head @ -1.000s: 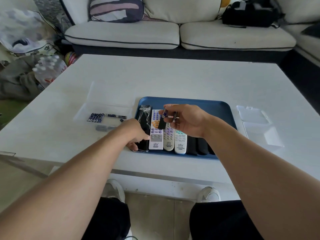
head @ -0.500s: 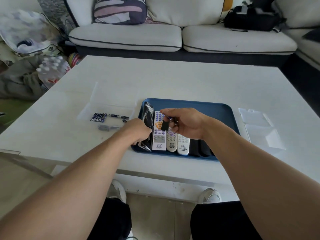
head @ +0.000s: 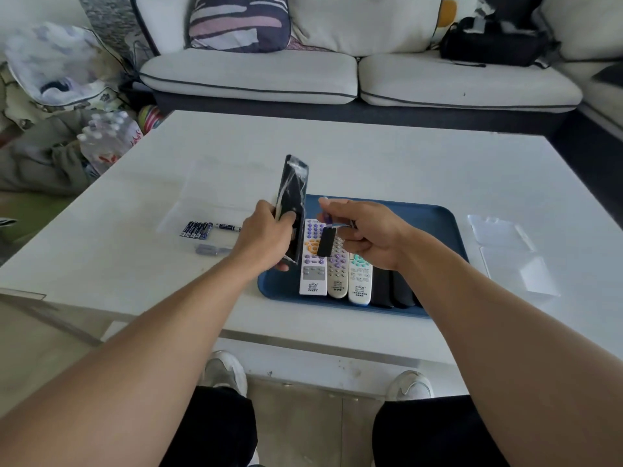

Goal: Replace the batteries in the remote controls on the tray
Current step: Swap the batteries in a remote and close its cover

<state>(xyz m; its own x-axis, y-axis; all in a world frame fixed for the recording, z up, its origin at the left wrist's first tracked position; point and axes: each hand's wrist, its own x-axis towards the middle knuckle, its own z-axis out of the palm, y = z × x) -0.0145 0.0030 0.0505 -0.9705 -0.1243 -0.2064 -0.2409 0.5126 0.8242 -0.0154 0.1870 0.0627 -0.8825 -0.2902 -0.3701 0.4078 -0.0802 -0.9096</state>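
My left hand (head: 266, 239) grips a black remote (head: 292, 200) wrapped in clear plastic, lifted upright above the left end of the blue tray (head: 435, 227). My right hand (head: 367, 235) hovers over the tray, pinching a small black battery cover (head: 326, 241) together with two batteries, one showing at my fingertips (head: 325, 217). Three light remotes (head: 337, 274) lie face up side by side in the tray, with black remotes (head: 392, 293) to their right, partly hidden by my right forearm.
A row of blue batteries (head: 196, 229), one single battery (head: 228, 226) and a small grey item (head: 210, 250) lie on the white table left of the tray, by a clear plastic box (head: 215, 187). Clear plastic lids (head: 515, 254) sit right of the tray. A sofa stands beyond.
My left hand has lifted the black wrapped remote out of the tray and stood it upright. My right hand has stayed over the tray with the cover and batteries.
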